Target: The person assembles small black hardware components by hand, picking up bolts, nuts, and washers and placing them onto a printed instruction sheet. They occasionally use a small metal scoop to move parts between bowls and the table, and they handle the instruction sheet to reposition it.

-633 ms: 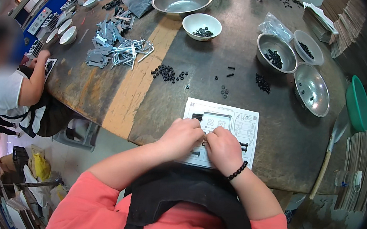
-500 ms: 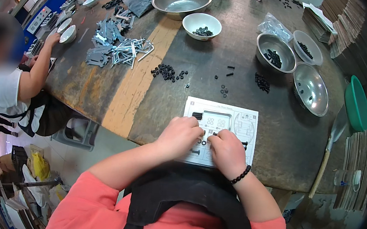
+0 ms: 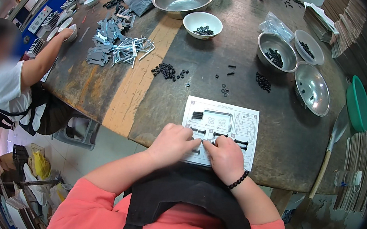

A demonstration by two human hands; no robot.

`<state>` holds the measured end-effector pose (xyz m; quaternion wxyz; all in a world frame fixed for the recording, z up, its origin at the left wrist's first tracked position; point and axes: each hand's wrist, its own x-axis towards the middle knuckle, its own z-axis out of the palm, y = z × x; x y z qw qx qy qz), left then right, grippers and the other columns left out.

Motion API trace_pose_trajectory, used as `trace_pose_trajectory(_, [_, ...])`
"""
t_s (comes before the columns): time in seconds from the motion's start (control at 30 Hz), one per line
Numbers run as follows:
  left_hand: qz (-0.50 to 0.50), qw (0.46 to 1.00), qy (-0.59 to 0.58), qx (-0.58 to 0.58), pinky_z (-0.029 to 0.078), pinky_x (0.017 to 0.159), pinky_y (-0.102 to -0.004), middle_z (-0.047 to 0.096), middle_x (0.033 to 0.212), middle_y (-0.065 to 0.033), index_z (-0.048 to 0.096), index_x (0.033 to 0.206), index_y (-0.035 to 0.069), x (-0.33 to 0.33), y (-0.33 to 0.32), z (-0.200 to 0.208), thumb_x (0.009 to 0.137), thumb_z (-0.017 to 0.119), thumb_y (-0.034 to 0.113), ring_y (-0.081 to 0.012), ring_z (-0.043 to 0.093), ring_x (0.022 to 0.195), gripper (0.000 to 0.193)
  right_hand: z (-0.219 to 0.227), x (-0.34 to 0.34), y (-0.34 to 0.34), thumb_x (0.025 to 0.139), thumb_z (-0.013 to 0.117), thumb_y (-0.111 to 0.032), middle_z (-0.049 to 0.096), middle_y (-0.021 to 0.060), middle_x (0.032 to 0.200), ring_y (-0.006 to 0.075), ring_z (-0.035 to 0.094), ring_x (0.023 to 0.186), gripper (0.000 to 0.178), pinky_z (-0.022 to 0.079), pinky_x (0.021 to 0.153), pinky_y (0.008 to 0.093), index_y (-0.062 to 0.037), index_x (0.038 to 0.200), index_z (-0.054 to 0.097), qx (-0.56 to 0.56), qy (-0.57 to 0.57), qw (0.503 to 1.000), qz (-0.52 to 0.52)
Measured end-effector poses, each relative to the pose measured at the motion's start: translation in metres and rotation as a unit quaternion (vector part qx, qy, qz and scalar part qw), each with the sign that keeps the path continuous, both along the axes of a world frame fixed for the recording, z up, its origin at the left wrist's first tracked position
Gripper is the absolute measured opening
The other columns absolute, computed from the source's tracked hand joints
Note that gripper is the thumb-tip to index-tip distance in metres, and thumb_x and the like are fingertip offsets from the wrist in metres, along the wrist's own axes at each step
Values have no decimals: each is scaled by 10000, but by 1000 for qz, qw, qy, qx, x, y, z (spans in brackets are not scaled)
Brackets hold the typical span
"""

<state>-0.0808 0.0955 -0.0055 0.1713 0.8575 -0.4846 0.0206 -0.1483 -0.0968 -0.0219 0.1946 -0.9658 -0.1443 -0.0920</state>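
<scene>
A white printed sheet with line drawings lies at the table's front edge, close to my body. Several black bolts rest on it in short rows, and a cluster of black pieces sits near its upper left. My left hand is over the sheet's left side, its fingers curled with the tips pointing inward. From the other side my right hand, with a black bead bracelet, reaches in the same way. The fingertips nearly meet over the sheet's middle at a small dark ring-like piece; whether either hand pinches something is hidden.
Black nuts lie loose beyond the sheet, left of some black bolts. Farther off are hex keys, grey flat wrenches, a white bowl and metal bowls. A co-worker sits at left.
My hands have shifted slightly toward me, and bolts previously under my fingers now show on the sheet. At left, the co-worker's arm has stretched farther toward the bowls.
</scene>
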Motion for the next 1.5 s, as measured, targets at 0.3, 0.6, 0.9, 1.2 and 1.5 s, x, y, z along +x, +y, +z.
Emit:
trace_pose_trajectory(0.3, [174,950,234,-114,479,720,-350,556,902,-105,561,1117,47,-17,32,1,715,703,100,-265,574,791,430,22,-18,-56,782,546,-3,606,121,917,295,599,804,271,494,689,363,-45,1034,635,103,-25,982,-157])
trace_pose_trajectory(0.6, [199,908,359,-80,493,714,-272,523,952,-98,414,1325,14,-29,35,-18,700,743,30,-176,568,785,707,0,-47,-81,829,497,11,599,144,1131,326,607,940,339,501,792,364,-49,1157,556,108,41,970,-214])
trace_pose_trajectory(0.9, [259,787,531,-177,481,690,-242,604,919,-30,470,1296,-2,-20,52,-34,815,623,9,-91,565,774,504,-3,-48,-72,791,548,-29,598,169,1117,299,630,757,401,525,648,372,-86,1188,547,-56,-19,992,-114])
trace_pose_trajectory(1.2, [305,713,581,-249,473,684,-243,605,928,-37,561,1083,-9,-19,59,-21,856,591,54,-98,554,779,237,3,-45,-57,797,556,-62,587,173,1113,289,627,700,390,519,593,364,-93,1185,543,-84,10,993,-77])
trace_pose_trajectory(1.5, [328,663,625,-248,497,714,-253,603,946,-51,497,1147,13,-19,74,-14,906,525,102,-109,588,804,258,11,-42,-48,787,556,-40,610,132,1077,292,627,755,386,518,638,364,-65,1173,546,-32,21,998,-56])
